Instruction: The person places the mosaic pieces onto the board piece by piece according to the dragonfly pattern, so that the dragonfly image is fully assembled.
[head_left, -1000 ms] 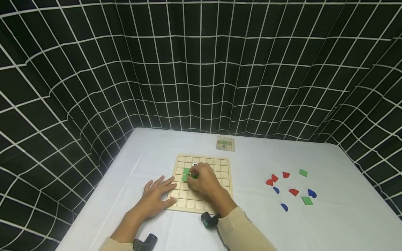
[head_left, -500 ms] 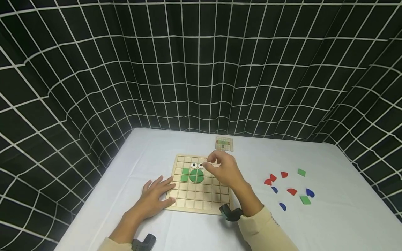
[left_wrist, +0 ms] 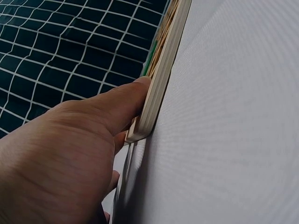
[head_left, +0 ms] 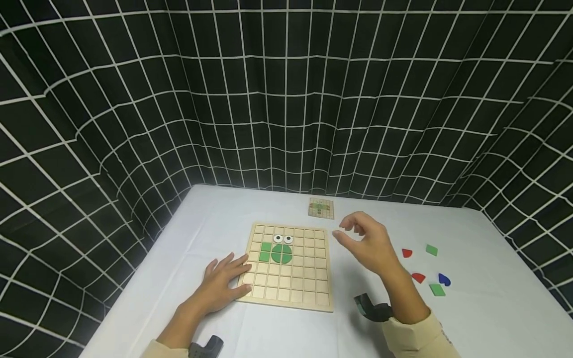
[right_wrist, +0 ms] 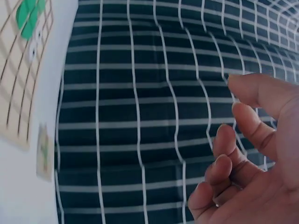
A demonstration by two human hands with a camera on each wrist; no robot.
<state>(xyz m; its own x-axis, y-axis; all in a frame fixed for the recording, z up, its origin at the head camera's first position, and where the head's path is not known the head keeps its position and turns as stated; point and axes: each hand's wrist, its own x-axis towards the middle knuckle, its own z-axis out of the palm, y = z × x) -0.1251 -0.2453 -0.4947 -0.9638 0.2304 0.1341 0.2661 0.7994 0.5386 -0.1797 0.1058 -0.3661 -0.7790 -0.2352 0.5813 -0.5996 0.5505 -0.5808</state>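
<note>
A wooden grid board point(head_left: 291, 278) lies on the white table. On it sit two white eye discs point(head_left: 283, 239), a green circle point(head_left: 281, 253) and green squares point(head_left: 265, 251). My left hand point(head_left: 224, 281) lies flat with straight fingers on the board's near left corner point(left_wrist: 142, 128). My right hand point(head_left: 364, 241) hovers in the air right of the board, fingers loosely curled and holding nothing; the right wrist view shows its fingers point(right_wrist: 243, 149) empty against the curtain.
Loose pieces lie at the right: red shapes point(head_left: 406, 253), green squares point(head_left: 431, 249) and a blue one point(head_left: 444, 279). A small pattern card point(head_left: 321, 208) lies behind the board. A black curtain with a white grid point(head_left: 286, 99) surrounds the table.
My right hand has lifted off the board and moved right, uncovering the green circle and the eye discs. The left hand has stayed on the board's corner.
</note>
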